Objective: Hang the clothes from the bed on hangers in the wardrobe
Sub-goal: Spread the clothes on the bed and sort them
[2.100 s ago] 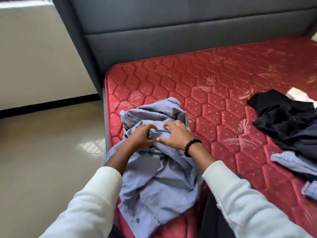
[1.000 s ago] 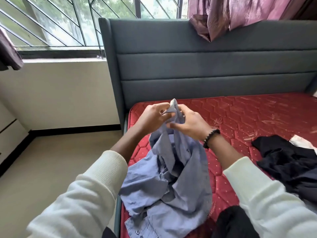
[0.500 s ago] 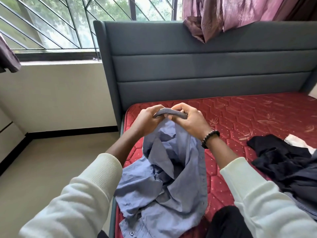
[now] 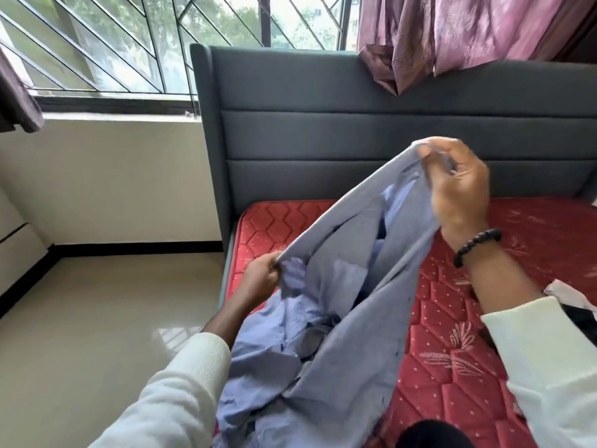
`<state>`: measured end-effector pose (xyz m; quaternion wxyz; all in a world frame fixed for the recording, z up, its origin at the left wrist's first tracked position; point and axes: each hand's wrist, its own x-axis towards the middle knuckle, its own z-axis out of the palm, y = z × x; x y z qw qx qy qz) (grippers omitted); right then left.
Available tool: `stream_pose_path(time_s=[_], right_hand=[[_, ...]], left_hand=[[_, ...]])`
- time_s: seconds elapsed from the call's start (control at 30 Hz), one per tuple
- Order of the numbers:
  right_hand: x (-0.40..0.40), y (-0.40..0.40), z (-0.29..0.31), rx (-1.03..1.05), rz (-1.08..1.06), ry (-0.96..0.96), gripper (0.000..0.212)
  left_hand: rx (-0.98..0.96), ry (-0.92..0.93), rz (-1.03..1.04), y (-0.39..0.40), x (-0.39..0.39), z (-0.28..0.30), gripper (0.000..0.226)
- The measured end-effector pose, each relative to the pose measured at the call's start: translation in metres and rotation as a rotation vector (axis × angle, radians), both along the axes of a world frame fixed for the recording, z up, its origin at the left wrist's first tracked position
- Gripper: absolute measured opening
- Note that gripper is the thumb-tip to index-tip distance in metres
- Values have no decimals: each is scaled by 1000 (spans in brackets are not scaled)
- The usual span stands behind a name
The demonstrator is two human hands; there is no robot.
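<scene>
Blue shirt [image 4: 339, 318] now stretched apart, right hand [image 4: 458, 192] raised

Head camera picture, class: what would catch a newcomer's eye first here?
The blue shirt stretched at centre, pinched high by the right hand and low by the left hand. Beneath it lies the red quilted mattress, with the grey headboard behind.
</scene>
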<state>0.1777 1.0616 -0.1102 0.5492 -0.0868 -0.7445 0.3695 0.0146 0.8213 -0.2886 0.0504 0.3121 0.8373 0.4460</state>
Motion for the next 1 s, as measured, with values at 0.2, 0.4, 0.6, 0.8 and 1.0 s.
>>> stream_pose_path(time_s=[0.2,0.4,0.6,0.8,1.0], right_hand=[[-14,42,-57,-190,-265,-283,7],[-47,-29,-138,-211,295,-928,68],[-32,-54,-146,-397,835,-1083,82],[-79,-65,-141,128,318,-1153,41],[-183,2,95,264,30,-682,7]], left_hand=[[146,-481,228,20,-18,26,23],[133,-481,-68,70,25,39,21],[21,-324,-41,56,21,15,14],[255,-486,3,49,9,10,13],[429,-245,-150,95,-97,198,50]])
